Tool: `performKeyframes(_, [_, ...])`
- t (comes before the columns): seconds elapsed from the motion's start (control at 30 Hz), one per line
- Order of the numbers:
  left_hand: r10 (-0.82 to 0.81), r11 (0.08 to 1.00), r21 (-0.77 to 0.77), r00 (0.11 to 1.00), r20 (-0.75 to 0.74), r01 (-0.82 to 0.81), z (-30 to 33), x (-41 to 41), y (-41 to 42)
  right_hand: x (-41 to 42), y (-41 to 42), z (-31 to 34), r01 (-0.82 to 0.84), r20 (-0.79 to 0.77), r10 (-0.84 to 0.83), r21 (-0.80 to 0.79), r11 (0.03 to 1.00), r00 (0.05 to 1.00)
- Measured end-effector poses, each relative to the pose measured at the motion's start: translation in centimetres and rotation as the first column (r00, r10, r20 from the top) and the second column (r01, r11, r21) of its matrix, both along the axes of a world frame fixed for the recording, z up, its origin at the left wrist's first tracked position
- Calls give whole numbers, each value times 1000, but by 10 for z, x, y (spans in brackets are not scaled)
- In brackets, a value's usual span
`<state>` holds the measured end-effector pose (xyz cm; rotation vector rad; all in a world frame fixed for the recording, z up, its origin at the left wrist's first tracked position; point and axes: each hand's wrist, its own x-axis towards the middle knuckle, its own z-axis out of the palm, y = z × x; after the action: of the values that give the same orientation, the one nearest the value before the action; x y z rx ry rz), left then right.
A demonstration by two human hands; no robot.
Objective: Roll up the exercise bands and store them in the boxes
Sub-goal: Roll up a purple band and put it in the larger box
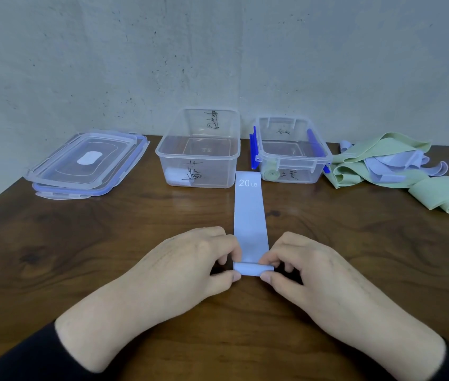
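We find the left hand (190,259) and right hand (308,265) pinching the rolled near end of the pale blue flat rubber band (251,215), fingers clamped at either edge to keep the roll even. It lies lengthwise on the dark wooden table (108,243), giving a straight run to roll.

We cannot read the black handwriting on the left box (198,149) or the right box (292,152). A white roll (175,176) in the left box's near left corner is blurred by the wall. Our fingertips hide both ends of the band's (251,215) rolled near end. The green bands (399,174) at far right run off the right edge and cover parts of the pale bands (391,163) tangled among them. Our sleeves (11,358) are cut off at the bottom.
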<state>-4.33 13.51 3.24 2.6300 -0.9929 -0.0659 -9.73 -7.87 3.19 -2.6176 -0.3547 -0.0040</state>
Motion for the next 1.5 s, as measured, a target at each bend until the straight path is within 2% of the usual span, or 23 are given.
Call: performKeyframes(1.5, [20,1000,11,1000,-18,-19,-2,1,0,2,-2,-4,3,28,-4,48,999,1000])
